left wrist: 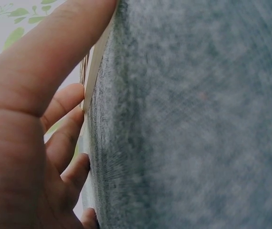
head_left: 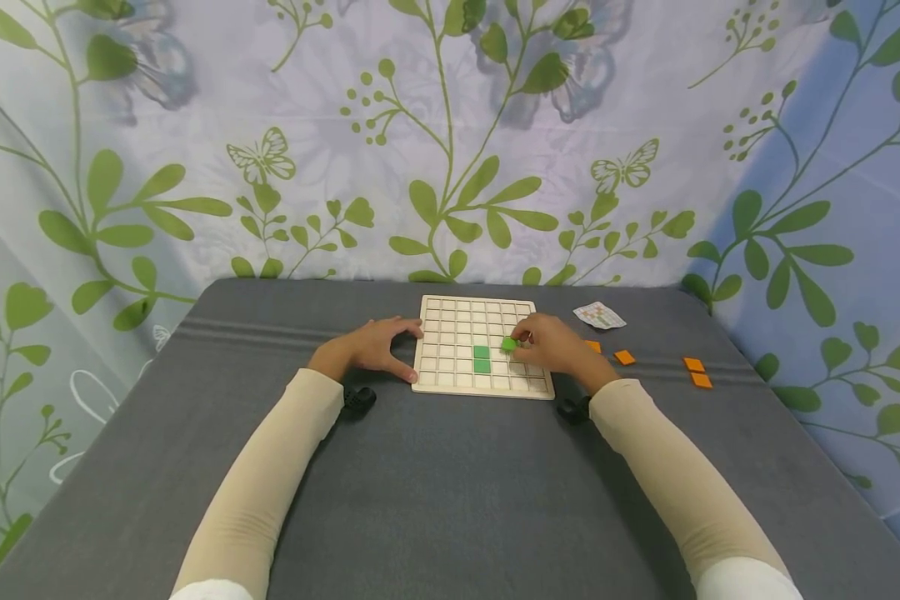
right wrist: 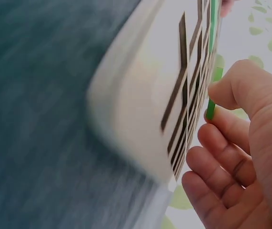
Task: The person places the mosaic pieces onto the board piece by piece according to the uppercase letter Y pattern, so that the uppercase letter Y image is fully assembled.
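A pale wooden grid board (head_left: 450,385) lies on the grey table. Two darker green square tiles (head_left: 482,366) sit in neighbouring cells, one above the other in the head view. My right hand (head_left: 558,343) pinches a bright green tile (head_left: 508,343) between thumb and index finger over the board's right part; the right wrist view shows this tile (right wrist: 211,109) edge-on, near the grid. My left hand (head_left: 376,343) rests at the board's left edge, thumb and fingers spread; in the left wrist view its fingertips touch the board's side (left wrist: 95,67).
Right of the board lie several orange tiles, among them one alone (head_left: 625,357) and a pair (head_left: 697,372) farther right. A small printed card (head_left: 599,316) with a coloured grid lies behind them. A patterned curtain (head_left: 307,150) hangs behind the table (head_left: 450,492).
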Motion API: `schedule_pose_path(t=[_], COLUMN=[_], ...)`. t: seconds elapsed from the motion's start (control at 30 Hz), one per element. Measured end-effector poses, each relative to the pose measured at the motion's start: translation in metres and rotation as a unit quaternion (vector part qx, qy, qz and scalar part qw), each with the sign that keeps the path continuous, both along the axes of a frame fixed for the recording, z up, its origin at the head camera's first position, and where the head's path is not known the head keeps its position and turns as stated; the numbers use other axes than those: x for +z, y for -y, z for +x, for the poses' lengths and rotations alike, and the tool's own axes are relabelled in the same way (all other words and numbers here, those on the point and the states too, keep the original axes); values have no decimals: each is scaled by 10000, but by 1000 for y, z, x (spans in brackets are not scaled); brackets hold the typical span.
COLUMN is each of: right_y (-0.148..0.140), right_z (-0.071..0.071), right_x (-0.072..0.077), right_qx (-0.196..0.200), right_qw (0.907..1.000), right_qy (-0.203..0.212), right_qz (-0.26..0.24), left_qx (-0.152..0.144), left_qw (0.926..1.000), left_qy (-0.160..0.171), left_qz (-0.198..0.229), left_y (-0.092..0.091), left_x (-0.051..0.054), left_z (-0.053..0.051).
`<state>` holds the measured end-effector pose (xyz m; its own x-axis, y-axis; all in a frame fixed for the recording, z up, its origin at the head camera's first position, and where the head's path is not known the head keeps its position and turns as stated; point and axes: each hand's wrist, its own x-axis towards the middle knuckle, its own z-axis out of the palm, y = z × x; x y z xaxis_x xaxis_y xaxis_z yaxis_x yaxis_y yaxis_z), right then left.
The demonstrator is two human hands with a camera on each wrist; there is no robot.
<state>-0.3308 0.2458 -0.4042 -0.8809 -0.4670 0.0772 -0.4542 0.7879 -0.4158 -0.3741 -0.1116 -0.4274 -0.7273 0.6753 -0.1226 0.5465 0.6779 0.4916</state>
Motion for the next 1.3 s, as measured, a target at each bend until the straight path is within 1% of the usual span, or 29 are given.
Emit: schedule_pose_path(t=[0.13, 0.23, 0.5, 0.67, 0.9, 1.1, 1.3], right_y=[13, 18, 21, 24, 27, 28, 29], right_z=[-8, -12, -20, -21, -24, -24, -24], right_x=[-3, -5, -9, -7, -9, -9, -8], right_qx=[217, 297, 459, 544, 474, 414, 452], right_qw=[9997, 9995, 9989, 9985, 9986, 9988, 9987], right_qy=[4, 53, -47, 27, 105, 213, 63], right_qz=[-69, -92, -78, -8, 193, 175, 235], left_qx=[44, 47, 29, -3, 40, 53, 61], left_qw=[10000, 10000, 10000, 10000, 10000, 9999, 9999], left_qy=[6, 4, 1, 69, 50, 51, 20], left_qz=[-21, -19, -24, 13, -76, -94, -96], left_y=[0, 0, -1, -1, -1, -1, -1], left_x=[0, 1, 4, 4, 2, 2, 3], left_z=[0, 1, 2, 2, 2, 4, 3])
